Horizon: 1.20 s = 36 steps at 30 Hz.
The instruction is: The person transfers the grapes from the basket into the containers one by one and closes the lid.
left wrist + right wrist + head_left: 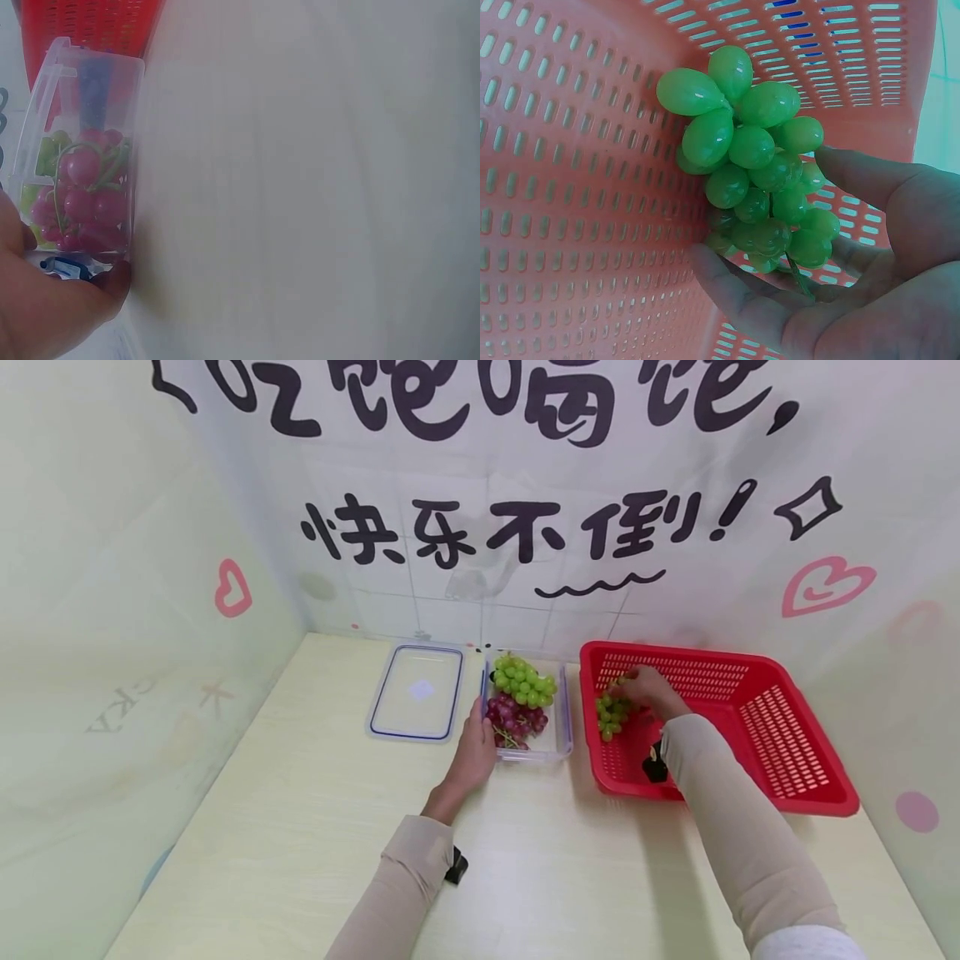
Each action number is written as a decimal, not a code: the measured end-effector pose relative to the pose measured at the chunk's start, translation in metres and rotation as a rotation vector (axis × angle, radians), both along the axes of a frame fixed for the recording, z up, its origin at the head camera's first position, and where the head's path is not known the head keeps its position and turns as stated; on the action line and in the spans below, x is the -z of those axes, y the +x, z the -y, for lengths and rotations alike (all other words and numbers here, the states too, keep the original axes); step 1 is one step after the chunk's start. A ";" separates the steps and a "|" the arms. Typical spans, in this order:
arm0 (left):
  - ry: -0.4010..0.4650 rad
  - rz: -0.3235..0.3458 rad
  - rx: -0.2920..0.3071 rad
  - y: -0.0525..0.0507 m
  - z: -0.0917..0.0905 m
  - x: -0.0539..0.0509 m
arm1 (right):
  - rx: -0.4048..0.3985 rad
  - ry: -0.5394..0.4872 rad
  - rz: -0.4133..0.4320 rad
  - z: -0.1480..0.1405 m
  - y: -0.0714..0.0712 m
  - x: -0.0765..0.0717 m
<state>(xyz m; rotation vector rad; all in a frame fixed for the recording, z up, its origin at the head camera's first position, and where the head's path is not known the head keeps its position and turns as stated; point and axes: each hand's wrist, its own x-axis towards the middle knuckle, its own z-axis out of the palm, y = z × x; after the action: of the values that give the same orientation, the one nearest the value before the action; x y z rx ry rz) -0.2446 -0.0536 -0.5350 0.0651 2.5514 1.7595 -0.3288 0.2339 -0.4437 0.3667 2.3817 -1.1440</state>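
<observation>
While the two hands are well apart in the head view, the left hand (pixel 475 745) holds the left side of a clear container (pixel 534 757), where a green bunch (pixel 525 679) lies behind purple grapes (pixel 516 718); the right hand (pixel 654 689) grips green grapes (pixel 612 717) inside a red basket (pixel 780 735). A lid (pixel 417 693) lies left of the container. The left wrist view shows thumb and fingers clasping the container's wall. In the right wrist view, thumb and fingers curl round the green grapes beside the basket's slotted wall.
</observation>
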 end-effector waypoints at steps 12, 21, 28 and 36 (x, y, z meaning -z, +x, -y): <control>0.018 0.018 0.012 0.001 -0.001 0.000 | 0.051 -0.005 0.002 -0.003 -0.003 0.009; 0.023 0.021 0.013 0.001 -0.001 0.001 | 0.075 0.014 0.013 -0.008 -0.007 0.019; 0.021 0.022 0.009 0.002 -0.001 -0.001 | 0.084 -0.004 0.002 -0.011 -0.008 0.023; 0.018 0.013 0.016 0.002 -0.001 -0.002 | 0.027 0.030 -0.045 -0.014 -0.008 0.025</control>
<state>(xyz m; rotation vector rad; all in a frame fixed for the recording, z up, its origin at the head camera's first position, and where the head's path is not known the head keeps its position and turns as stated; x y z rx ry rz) -0.2427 -0.0528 -0.5327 0.0750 2.5190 1.7720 -0.3372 0.2475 -0.4685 0.3885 2.4424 -1.1417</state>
